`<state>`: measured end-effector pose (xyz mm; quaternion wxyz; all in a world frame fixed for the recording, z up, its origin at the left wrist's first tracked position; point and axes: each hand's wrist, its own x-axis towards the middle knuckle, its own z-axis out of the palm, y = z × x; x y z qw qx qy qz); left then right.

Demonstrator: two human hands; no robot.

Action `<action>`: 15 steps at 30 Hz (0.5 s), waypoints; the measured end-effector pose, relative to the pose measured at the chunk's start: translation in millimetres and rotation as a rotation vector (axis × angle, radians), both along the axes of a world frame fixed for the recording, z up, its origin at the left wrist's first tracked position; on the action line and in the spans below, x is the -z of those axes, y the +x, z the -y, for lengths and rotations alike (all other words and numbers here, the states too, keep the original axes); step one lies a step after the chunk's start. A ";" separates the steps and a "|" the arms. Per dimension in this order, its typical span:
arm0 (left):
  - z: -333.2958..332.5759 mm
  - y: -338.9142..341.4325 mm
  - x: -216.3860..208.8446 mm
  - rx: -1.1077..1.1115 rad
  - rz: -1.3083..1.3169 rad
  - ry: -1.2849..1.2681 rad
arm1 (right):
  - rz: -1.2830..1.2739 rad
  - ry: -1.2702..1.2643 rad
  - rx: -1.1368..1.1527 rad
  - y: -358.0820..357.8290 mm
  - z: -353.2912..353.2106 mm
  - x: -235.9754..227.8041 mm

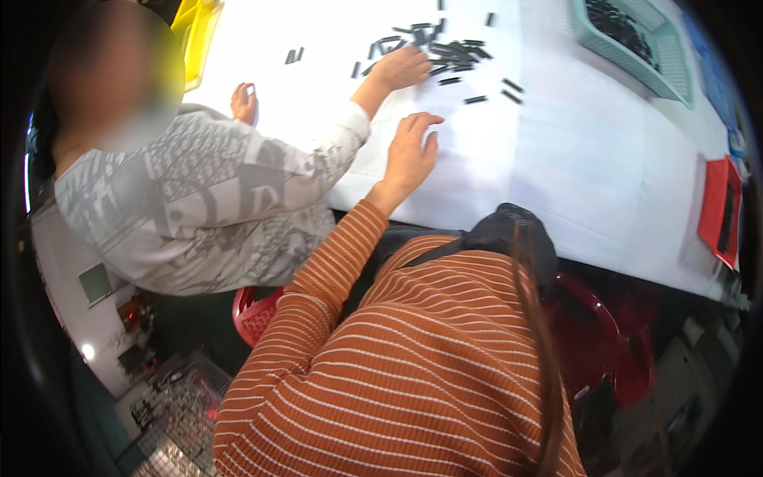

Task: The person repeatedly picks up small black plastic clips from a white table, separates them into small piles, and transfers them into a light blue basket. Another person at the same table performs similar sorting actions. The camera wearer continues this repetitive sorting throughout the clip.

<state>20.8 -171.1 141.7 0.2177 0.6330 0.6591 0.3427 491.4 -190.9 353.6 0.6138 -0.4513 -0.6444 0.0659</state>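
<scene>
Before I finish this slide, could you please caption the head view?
The wearer's left hand near black pieces on a white table, with a co-worker's hand at the pile.

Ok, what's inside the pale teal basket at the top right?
A heap of small dark pieces lies inside the teal basket. They hide whatever is beneath; the picture's top edge cuts off the rest.
</scene>
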 end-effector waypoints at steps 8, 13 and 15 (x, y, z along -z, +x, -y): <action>-47.7 24.6 -2.8 0.162 0.040 -0.022 | -0.121 0.004 0.032 24.4 14.3 -8.0; -71.6 21.8 21.6 0.202 0.045 0.046 | -0.231 0.074 -0.032 31.6 -8.2 -24.3; -82.2 29.0 23.8 0.196 0.087 0.030 | -0.277 0.142 -0.090 39.6 -24.5 -40.9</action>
